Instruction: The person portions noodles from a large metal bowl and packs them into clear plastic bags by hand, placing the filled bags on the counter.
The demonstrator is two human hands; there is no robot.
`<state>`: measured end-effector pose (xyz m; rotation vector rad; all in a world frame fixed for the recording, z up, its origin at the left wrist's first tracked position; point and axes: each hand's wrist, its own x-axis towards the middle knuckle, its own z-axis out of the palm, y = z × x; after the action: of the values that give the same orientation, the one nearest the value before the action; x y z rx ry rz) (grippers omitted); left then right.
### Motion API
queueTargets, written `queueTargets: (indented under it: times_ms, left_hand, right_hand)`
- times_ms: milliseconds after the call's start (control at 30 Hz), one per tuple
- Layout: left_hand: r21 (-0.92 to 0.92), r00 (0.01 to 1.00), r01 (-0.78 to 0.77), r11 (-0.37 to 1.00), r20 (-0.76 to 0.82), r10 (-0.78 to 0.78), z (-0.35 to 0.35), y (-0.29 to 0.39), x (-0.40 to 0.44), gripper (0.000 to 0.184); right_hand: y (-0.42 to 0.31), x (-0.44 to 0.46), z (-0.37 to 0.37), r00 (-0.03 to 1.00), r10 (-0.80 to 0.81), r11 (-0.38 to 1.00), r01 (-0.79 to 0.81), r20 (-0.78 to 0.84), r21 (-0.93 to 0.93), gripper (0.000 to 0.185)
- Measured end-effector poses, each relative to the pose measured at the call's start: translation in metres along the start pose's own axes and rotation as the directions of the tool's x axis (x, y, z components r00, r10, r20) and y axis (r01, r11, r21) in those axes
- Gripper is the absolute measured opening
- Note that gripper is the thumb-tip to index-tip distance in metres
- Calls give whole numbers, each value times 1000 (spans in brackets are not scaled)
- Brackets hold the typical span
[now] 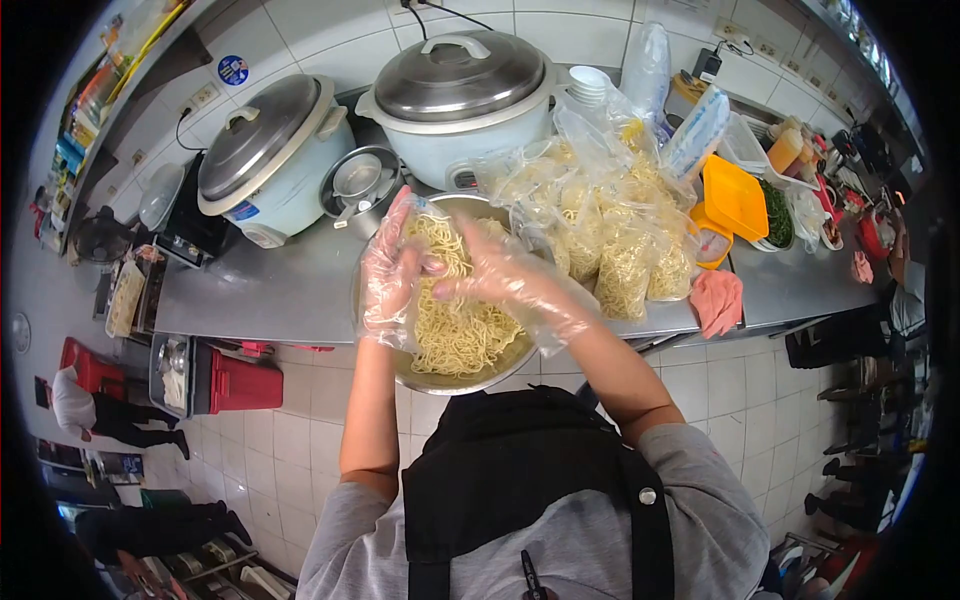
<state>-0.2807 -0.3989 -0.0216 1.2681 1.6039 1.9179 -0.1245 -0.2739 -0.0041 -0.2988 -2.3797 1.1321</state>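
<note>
Yellow noodles (460, 335) fill a wide metal bowl (487, 382) at the counter's front edge. Above the bowl, my left hand (390, 275), in a clear plastic glove, is curved round the left side of a raised clump of noodles (438, 243). My right hand (490, 265), gloved too and slightly blurred, lies against the clump's right side, its fingers partly bent. Strands hang between the two hands down to the noodles below. Just right of the bowl, several clear bags of noodles (625, 270) are heaped on the counter.
Two large lidded cookers (460, 140) (265, 165) stand at the back, with a small metal pot (362, 180) between them. An orange container (735, 197), a pink cloth (717, 300) and chopped greens (777, 215) lie to the right. At far left, a person (80, 405) stands near red bins (245, 383).
</note>
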Motion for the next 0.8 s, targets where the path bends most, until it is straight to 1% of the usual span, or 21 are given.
queueTargets:
  times_ms: [33, 67, 100, 167, 200, 233, 267, 300, 367, 400, 433, 467, 500, 567, 600, 633, 667, 700, 733, 767, 800]
  left_hand:
    - [-18, 1000, -20, 1000, 8, 20, 4, 7, 3, 63]
    - [-35, 999, -40, 999, 14, 40, 7, 11, 5, 61]
    - [-35, 999, -40, 999, 18, 40, 4, 7, 7, 61]
    - [155, 997, 56, 986, -67, -46, -9, -2, 10, 53]
    - [113, 995, 69, 991, -75, -61, -14, -2, 8, 50]
    - [113, 995, 70, 991, -73, -61, -20, -9, 7, 50]
    - [82, 998, 47, 995, -34, -45, -26, -22, 5, 49]
    - [50, 1000, 27, 998, 4, -27, -27, -25, 5, 49]
    - [-62, 997, -11, 998, 73, 16, -18, -30, 0, 50]
    - [-174, 988, -44, 984, 137, 68, -10, -26, -1, 51]
    - [-171, 989, -43, 984, 135, 67, -4, -20, -2, 51]
    - [-114, 984, 6, 993, 175, 15, 6, 0, -1, 57]
    - [-56, 976, 53, 997, 213, -40, 11, 11, 0, 63]
    - [-101, 972, 41, 994, 233, -17, 9, 6, 3, 64]
    - [-66, 974, 138, 988, 191, -123, 7, 5, 5, 63]
    - [-33, 963, 233, 972, 145, -226, 5, 6, 6, 62]
    - [-29, 965, 229, 973, 139, -223, 3, 11, 6, 62]
    - [-117, 970, 230, 966, 106, -218, 1, 18, 2, 61]
    - [-205, 973, 228, 952, 72, -218, 1, 25, -1, 60]
    - [-208, 973, 232, 950, 64, -223, 1, 31, -3, 60]
    - [-230, 976, 218, 948, 47, -213, 3, 38, -2, 58]
  right_hand:
    - [6, -6, 6, 995, 9, 997, -17, 101, 76, 73]
    - [13, -18, 3, 984, 23, 990, -47, 176, 136, 64]
    - [28, -21, 8, 985, 25, 990, -49, 173, 136, 64]
    - [57, -25, 19, 996, -4, 1000, 3, 90, 14, 52]
    - [29, -26, -4, 989, 101, 989, -88, 112, -117, 40]
    - [33, -24, -9, 989, 102, 989, -89, 110, -117, 40]
    - [39, -18, -16, 962, 189, 962, -222, 196, 160, 39]
    - [40, -9, -23, 922, 244, 840, -356, 301, 410, 38]
    - [38, 9, -16, 903, 246, 838, -381, 353, 390, 32]
    - [37, 11, -1, 973, 200, 894, -229, 114, 385, 29]
    - [37, 12, 8, 983, 129, 937, -78, -130, 342, 27]
    - [24, 27, -8, 983, -114, 868, 27, 145, 496, 23]
    - [25, 30, -6, 983, -114, 867, 26, 146, 498, 23]
    - [19, 38, 1, 904, -66, 997, 75, 421, -4, 20]
    - [8, 45, 4, 900, 46, 921, 130, 434, -366, 12]
    - [5, 46, -2, 899, 38, 921, 137, 436, -364, 12]
    - [6, 45, -13, 952, -171, 924, 245, 255, -293, 10]
    - [-1, 44, -25, 932, -358, 901, 360, 52, -243, 11]
    - [-10, 43, -37, 970, -241, 970, 240, -27, -29, 25]
    - [-7, 39, -39, 971, -240, 970, 240, -18, -25, 25]
    - [-4, 36, -42, 993, -108, 991, 111, -38, 81, 34]
